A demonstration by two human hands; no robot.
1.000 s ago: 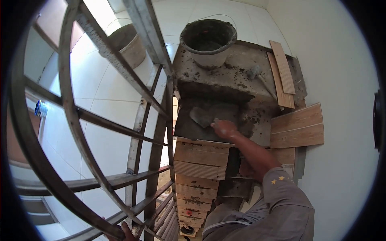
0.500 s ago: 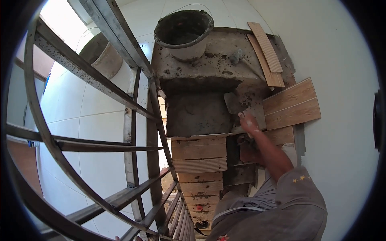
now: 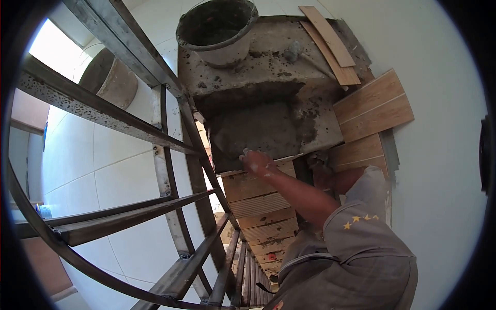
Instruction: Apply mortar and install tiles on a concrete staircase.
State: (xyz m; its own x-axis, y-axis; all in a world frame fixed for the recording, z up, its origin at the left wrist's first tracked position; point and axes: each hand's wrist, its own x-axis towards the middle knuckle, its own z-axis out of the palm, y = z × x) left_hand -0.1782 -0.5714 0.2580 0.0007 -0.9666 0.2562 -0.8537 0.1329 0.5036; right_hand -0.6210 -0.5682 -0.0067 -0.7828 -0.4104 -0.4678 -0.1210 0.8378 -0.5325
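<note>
The right hand (image 3: 257,161) is held at the front edge of a step, over a bed of wet grey mortar (image 3: 258,124), with its fingers curled narrowly around the handle of a trowel (image 3: 226,149); the blade seems to be laid on the mortar toward the left corner, though it can hardly be told from the grey. The left hand is out of view, so its state cannot be told. The steps below are covered with wood-patterned tiles (image 3: 248,189). On the level above, a bucket (image 3: 223,51) with a mortar-smeared rim is seen at the left, a mallet (image 3: 293,52) is laid near the middle, and 2 tile strips (image 3: 330,44) are overlapped at the right. Beside the wall (image 3: 439,129), 2 wider wood-patterned pieces (image 3: 374,106) are placed edge to edge. Beyond the metal railing (image 3: 129,214), a 2nd bucket (image 3: 120,85) is stood on white floor tiles (image 3: 72,160).
</note>
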